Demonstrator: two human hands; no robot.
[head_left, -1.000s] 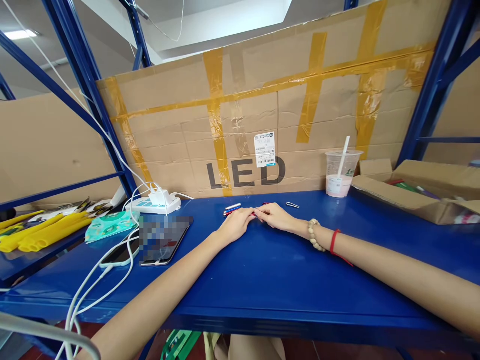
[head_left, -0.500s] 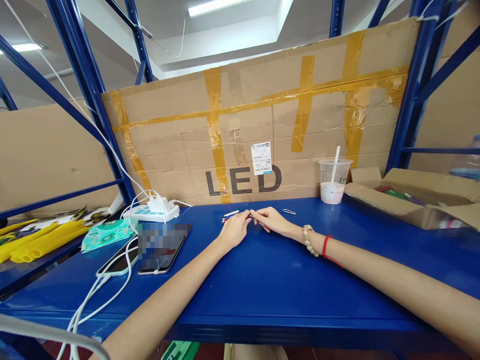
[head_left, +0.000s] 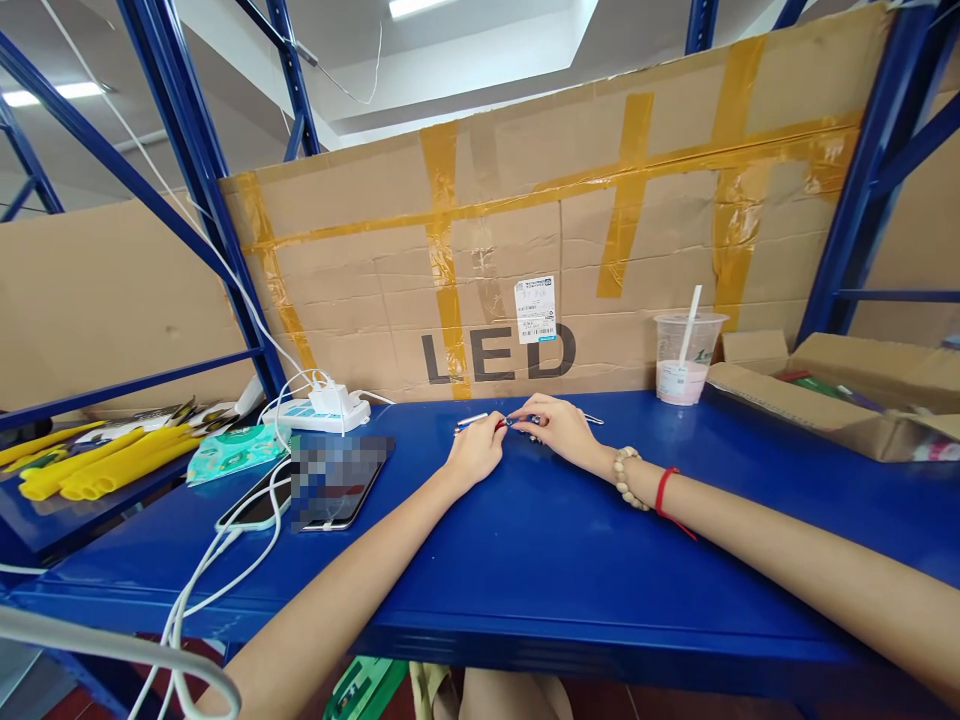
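My left hand (head_left: 477, 450) rests just above the blue table, its fingers pinched on a thin pen-like piece (head_left: 501, 424) with red and blue on it. Its far end meets the fingertips of my right hand (head_left: 559, 425), which are also closed on it. A dark blue bit shows under the right fingers; its exact kind is too small to make out. By the left fingers lies a slim silver-and-blue stick (head_left: 471, 422). Behind my right hand, a small metal clip-like piece (head_left: 593, 419) is partly hidden.
A plastic cup with a straw (head_left: 682, 365) and an open cardboard box (head_left: 795, 395) stand at the right. On the left are a power strip (head_left: 315, 412), a tablet (head_left: 360, 480), a phone (head_left: 255, 505), white cables (head_left: 180, 600) and a green packet (head_left: 236, 452). Taped cardboard (head_left: 360, 300) rises behind.
My right hand has lifted and turned slightly, and a dark blue bit now shows at its fingers. The left hand stays pinched. The whole view has shifted slightly.
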